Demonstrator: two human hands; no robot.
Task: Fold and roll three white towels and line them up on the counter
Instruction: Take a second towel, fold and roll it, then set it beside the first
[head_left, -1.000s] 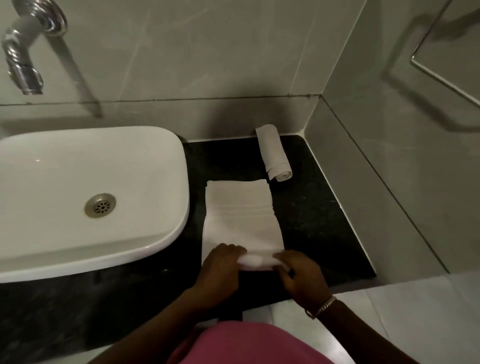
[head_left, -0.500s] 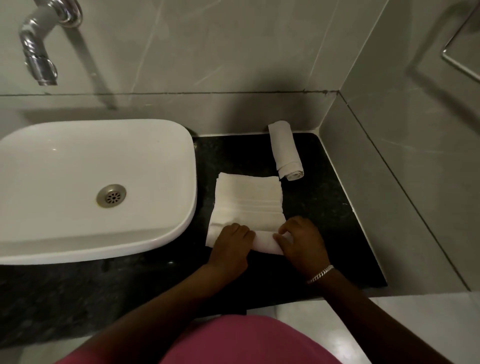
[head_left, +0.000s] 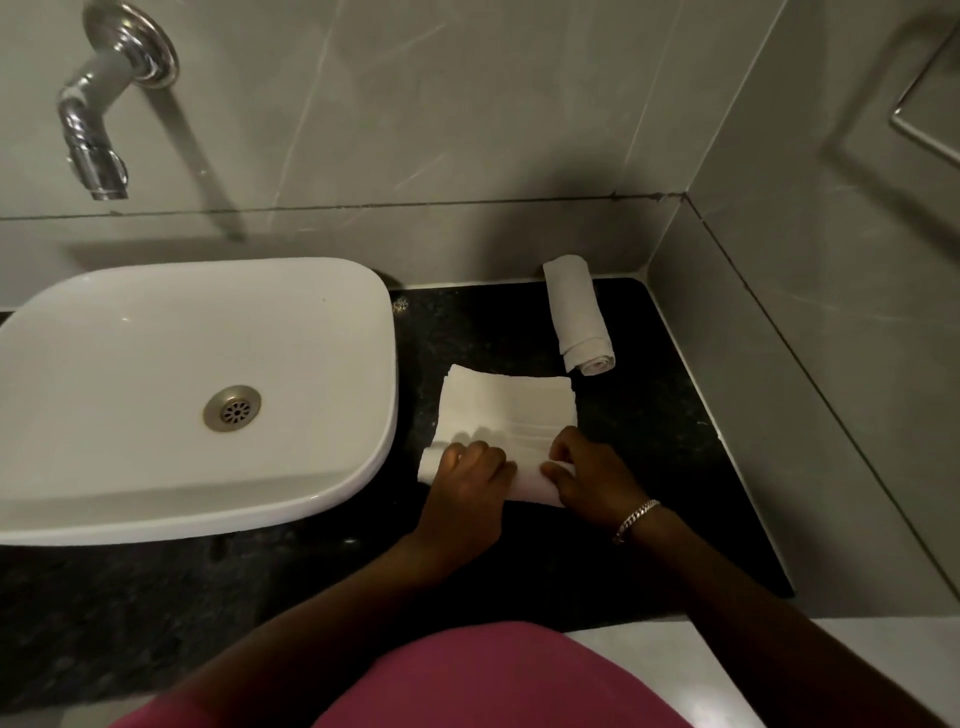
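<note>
A folded white towel (head_left: 506, 408) lies flat on the black counter (head_left: 654, 447), right of the sink. Its near end is curled into a short roll under my hands. My left hand (head_left: 467, 480) presses on the roll's left part, fingers bent over it. My right hand (head_left: 589, 475), with a metal bracelet at the wrist, grips the roll's right end. A finished rolled white towel (head_left: 579, 314) rests at the back of the counter, its spiral end facing me. No third towel is in view.
A white basin (head_left: 197, 395) with a metal drain fills the left side. A chrome tap (head_left: 101, 104) sticks out of the grey tiled wall above it. The right wall (head_left: 831, 312) bounds the counter. My pink top fills the bottom.
The roll has grown and travelled away from me along the towel, so less flat towel shows. Both hands moved forward with it.
</note>
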